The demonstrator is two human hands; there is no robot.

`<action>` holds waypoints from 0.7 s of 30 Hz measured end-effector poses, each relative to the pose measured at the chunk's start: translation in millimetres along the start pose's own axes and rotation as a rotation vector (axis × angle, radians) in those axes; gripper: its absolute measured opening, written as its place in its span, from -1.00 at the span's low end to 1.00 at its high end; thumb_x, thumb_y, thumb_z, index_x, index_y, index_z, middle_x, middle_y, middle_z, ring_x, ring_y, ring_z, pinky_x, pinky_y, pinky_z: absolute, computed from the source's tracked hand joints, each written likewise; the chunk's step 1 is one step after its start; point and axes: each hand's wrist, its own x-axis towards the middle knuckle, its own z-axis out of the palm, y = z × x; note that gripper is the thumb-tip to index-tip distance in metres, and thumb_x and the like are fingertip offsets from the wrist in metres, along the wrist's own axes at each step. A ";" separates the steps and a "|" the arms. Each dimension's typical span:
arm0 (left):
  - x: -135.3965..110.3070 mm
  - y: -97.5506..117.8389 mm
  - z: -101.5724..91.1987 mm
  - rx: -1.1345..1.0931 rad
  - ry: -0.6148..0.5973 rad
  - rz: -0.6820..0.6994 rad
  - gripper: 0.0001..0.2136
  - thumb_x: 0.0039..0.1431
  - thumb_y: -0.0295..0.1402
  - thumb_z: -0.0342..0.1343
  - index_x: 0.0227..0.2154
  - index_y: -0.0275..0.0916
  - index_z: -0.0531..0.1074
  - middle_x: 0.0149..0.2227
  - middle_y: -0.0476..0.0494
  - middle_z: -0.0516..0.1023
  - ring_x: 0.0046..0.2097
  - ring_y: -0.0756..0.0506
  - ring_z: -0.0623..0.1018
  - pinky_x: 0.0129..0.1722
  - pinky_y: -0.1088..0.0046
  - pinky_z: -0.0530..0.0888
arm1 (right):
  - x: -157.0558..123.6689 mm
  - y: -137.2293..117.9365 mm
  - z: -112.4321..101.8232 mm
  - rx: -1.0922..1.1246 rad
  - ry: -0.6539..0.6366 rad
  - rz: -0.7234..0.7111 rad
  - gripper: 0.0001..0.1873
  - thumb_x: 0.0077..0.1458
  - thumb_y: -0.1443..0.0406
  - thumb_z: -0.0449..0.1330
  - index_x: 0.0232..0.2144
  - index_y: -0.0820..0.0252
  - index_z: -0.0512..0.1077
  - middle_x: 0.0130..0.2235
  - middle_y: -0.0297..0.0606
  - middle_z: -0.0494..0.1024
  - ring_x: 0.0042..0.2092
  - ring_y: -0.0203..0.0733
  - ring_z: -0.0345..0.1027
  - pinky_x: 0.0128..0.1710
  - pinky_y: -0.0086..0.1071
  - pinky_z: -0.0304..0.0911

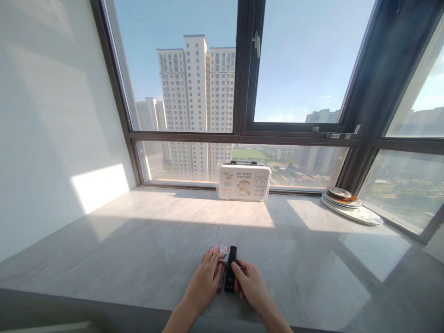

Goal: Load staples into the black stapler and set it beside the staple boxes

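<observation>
A black stapler (231, 273) lies on the grey stone window ledge (138, 240), near its front edge. My right hand (250, 283) curls round the stapler's right side, with a finger resting on top of it. My left hand (205, 279) rests beside it with its fingers curled on a small red and white box (221, 249), which lies against the stapler's left side. Part of the box is hidden under my fingers.
A white case with cartoon print (243, 182) stands against the window at the back. A stack of plates (345, 201) sits at the back right. A white wall closes off the left side. Sunlit patches fall across the ledge.
</observation>
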 end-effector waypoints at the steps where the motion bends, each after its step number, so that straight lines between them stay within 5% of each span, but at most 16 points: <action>1: -3.7 -4.5 -3.5 -0.003 0.013 -0.011 -0.71 0.40 -0.33 -0.17 0.07 -0.04 0.34 0.11 -0.17 0.41 0.20 -0.18 0.39 0.21 0.10 0.38 | 2.4 -0.8 10.4 0.014 -0.008 -0.012 -0.27 0.12 -0.27 0.03 -0.10 0.25 0.45 -0.65 -0.48 0.33 -0.72 -0.38 0.13 -0.76 -0.52 0.01; 9: -12.1 -44.5 -37.8 0.006 0.104 -0.102 -0.76 0.35 -0.34 -0.13 -0.02 -0.10 0.36 0.04 -0.19 0.45 0.15 -0.21 0.43 0.18 0.08 0.39 | 22.0 -14.8 62.0 0.000 -0.176 -0.104 -0.46 0.14 0.03 0.19 0.09 0.16 0.37 -0.57 -0.51 0.31 -0.67 -0.37 0.13 -0.72 -0.50 0.11; 15: -8.9 -59.5 -48.6 0.020 0.110 -0.103 -0.77 0.35 -0.33 -0.12 -0.03 -0.10 0.37 0.02 -0.18 0.46 0.15 -0.20 0.44 0.17 0.11 0.39 | 25.3 -24.2 68.0 -0.019 -0.243 -0.161 -0.53 0.15 0.11 0.19 0.08 0.14 0.38 -0.53 -0.49 0.34 -0.64 -0.39 0.15 -0.69 -0.52 0.11; 21: -5.4 -52.2 -47.1 0.046 0.106 -0.089 -0.77 0.40 -0.28 -0.15 -0.02 -0.09 0.37 0.03 -0.16 0.45 0.13 -0.19 0.44 0.15 0.14 0.41 | 23.5 -15.1 66.7 -0.059 -0.155 -0.169 -0.51 0.19 -0.02 0.16 -0.01 0.18 0.45 -0.53 -0.45 0.36 -0.64 -0.37 0.18 -0.67 -0.50 0.07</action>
